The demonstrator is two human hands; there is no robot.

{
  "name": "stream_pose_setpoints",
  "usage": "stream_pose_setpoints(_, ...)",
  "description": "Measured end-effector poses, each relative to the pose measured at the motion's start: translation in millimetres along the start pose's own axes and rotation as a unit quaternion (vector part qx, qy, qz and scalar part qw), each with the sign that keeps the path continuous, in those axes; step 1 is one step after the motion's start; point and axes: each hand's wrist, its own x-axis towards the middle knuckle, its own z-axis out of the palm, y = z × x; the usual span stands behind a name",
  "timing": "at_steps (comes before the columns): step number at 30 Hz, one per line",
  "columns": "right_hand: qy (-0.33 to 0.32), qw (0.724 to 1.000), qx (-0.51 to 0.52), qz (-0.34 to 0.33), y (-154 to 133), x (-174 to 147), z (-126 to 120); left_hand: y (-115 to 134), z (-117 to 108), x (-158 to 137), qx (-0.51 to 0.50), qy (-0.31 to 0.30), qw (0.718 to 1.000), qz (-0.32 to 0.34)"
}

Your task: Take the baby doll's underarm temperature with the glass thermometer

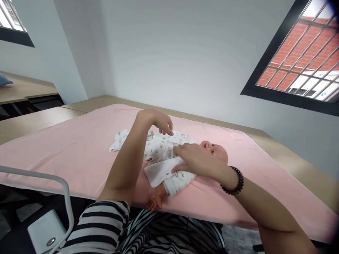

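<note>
Left hand of mine hangs bent at the wrist over the far side of the baby doll, fingers loosely apart and pointing down, their tips just at the printed white baby garment on the doll's chest; whether they actually touch the cloth I cannot tell from this angle. Nothing is gripped in it. My right hand, with a dark bead bracelet at the wrist, lies flat across the doll's near side, palm down, fingers together and pressing on the garment and on a plain white flap of cloth that sticks out left of my hand. It holds the cloth down rather than clamping it.

The doll lies on its back on a pink sheet spread over a wooden table, head to the right, a bare foot at the near edge of the sheet, close to my striped sleeve. One garment sleeve is spread out to the left on the sheet.

At the near left, below the table edge, stands a white device with a curved white rail over it. On the wall at far right sits a barred window with red brick behind it
</note>
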Motion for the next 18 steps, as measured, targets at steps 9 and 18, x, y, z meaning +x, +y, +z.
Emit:
stream_pose_setpoints(9, 0.048, 0.995, -0.003, 0.087, -4, 41, 10, 8, 0, -22, -0.003, -0.032, 0.999, 0.03)
stream_pose_setpoints(18, 0.073, 0.98, 0.053, 0.18, 34, 46, -3, 34, 37, 43, 0.021, 0.023, 0.999, -0.028)
